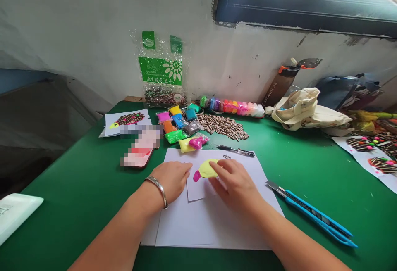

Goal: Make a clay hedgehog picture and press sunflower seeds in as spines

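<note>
The yellow modelling-clay body point(207, 168), slanting down-left to a pink tip on a paper card point(198, 189), sits just under the right hand's loosely spread fingers point(225, 171), nearer than the flat, empty left hand point(171, 180).

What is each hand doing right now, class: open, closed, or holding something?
Left hand: open, resting on a white paper card, holding nothing.
Right hand: open, fingertips on yellow modelling clay, not gripping it.

Room to pass over the white paper sheet point(211, 229), blue utility knife point(313, 215) at right, clay packets point(175, 136) and pen point(235, 151) ahead
</note>
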The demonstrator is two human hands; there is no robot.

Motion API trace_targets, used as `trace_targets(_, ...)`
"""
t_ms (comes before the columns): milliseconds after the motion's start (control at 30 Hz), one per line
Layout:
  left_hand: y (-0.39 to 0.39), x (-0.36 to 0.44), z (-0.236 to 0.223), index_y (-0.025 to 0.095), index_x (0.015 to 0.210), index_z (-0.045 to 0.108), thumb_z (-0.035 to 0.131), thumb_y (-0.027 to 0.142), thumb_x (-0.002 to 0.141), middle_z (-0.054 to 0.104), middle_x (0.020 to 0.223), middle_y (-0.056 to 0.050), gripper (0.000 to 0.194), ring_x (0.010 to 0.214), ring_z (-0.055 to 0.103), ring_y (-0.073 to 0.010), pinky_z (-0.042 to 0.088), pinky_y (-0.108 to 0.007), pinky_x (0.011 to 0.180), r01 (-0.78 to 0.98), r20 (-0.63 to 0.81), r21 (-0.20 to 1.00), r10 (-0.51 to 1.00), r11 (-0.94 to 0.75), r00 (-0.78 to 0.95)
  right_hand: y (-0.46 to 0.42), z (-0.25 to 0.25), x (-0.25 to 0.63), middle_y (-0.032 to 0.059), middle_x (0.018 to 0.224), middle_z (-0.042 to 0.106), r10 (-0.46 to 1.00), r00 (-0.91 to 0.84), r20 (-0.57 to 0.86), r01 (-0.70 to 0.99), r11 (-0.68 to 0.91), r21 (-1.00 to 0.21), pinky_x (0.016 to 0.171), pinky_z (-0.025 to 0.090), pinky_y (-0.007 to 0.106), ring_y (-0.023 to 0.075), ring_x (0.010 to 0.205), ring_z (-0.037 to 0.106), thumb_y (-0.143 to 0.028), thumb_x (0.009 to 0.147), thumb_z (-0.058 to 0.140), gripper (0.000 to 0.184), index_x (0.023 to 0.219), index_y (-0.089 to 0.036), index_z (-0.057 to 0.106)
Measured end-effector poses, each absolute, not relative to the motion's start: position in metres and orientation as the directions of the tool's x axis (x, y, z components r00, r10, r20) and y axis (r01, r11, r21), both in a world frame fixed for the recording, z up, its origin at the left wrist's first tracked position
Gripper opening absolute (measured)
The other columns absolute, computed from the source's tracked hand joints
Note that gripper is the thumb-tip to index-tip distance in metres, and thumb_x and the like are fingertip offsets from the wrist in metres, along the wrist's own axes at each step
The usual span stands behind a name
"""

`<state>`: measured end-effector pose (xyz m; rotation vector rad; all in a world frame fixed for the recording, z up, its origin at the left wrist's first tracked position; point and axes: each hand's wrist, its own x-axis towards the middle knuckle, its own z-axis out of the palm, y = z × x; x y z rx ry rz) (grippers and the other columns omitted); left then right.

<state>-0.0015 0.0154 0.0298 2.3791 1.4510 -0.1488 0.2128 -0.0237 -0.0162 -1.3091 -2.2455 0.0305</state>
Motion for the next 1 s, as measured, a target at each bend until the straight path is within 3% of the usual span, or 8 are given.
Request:
trace_targets(167,0.017,0.003,0.026,0.023,0.1,0.065,0.035,0.024,0.093,0.067,0.088,-0.006,0.031,0.084,0.061,-0.0229,0.046,-0.033,0.071,0.86,-0.216,0.243,0.839,-0.449,0.499,-0.005,-0.026,0.235,0.0123,0.106,0.065,0.876,-0.279,0.393,0.848,0.417,-0.327,0.081,0.047,0.038,0.0242,0.095,0.055,-0.013,0.088,0.047,0.03,0.113,-0.015,0.063)
trace_targets(433,0.015,0.007,0.026,0.02,0.094,0.067,0.034,0.022,0.094,0.065,0.09,-0.007,0.033,0.088,0.06,-0.0212,0.048,-0.031,0.077,0.813,-0.184,0.345,0.816,-0.469,0.548,-0.01,-0.018,0.237,0.0086,0.103,0.067,0.913,-0.334,0.235,0.862,0.397,-0.315,0.082,0.048,0.033,0.0208,0.096,0.057,-0.008,0.087,0.045,0.029,0.101,-0.019,0.067)
trace_targets(567,0.012,0.006,0.02,0.022,0.113,0.063,0.042,0.026,0.092,0.058,0.124,-0.01,0.03,0.12,0.049,-0.0274,0.042,-0.04,0.099,0.823,-0.156,0.307,0.828,-0.478,0.539,-0.01,-0.017,0.241,0.0084,0.102,0.067,0.923,-0.292,0.252,0.858,0.369,-0.358,0.077,0.048,0.029,0.0189,0.091,0.059,-0.009,0.087,0.044,0.029,0.102,-0.02,0.067)
trace_targets(667,0.012,0.003,0.014,0.024,0.136,0.047,0.053,0.035,0.087,0.035,0.149,-0.014,0.05,0.14,0.025,-0.0336,0.027,-0.052,0.111,0.854,-0.248,0.276,0.826,-0.441,0.506,-0.007,-0.017,0.247,0.0084,0.102,0.068,0.93,-0.221,0.293,0.864,0.326,-0.383,0.074,0.048,0.028,0.0186,0.089,0.061,-0.013,0.089,0.044,0.029,0.104,-0.019,0.068)
trace_targets(767,0.013,0.002,0.011,0.025,0.144,0.036,0.056,0.042,0.085,0.023,0.155,-0.014,0.064,0.144,0.016,-0.0319,0.018,-0.054,0.114,0.858,-0.317,0.286,0.803,-0.426,0.504,-0.003,-0.019,0.252,0.0076,0.098,0.068,0.945,-0.162,0.286,0.885,0.267,-0.382,0.072,0.047,0.026,0.018,0.087,0.061,-0.014,0.09,0.042,0.03,0.102,-0.019,0.069)
trace_targets(1000,0.016,0.003,0.01,0.024,0.146,0.032,0.056,0.04,0.085,0.017,0.157,-0.013,0.068,0.145,0.009,-0.0273,0.013,-0.051,0.116,0.833,-0.333,0.31,0.769,-0.457,0.546,0.005,-0.026,0.257,0.0083,0.101,0.068,0.958,-0.088,0.272,0.908,0.19,-0.373,0.072,0.045,0.026,0.0179,0.085,0.062,-0.016,0.09,0.04,0.033,0.104,-0.02,0.07)
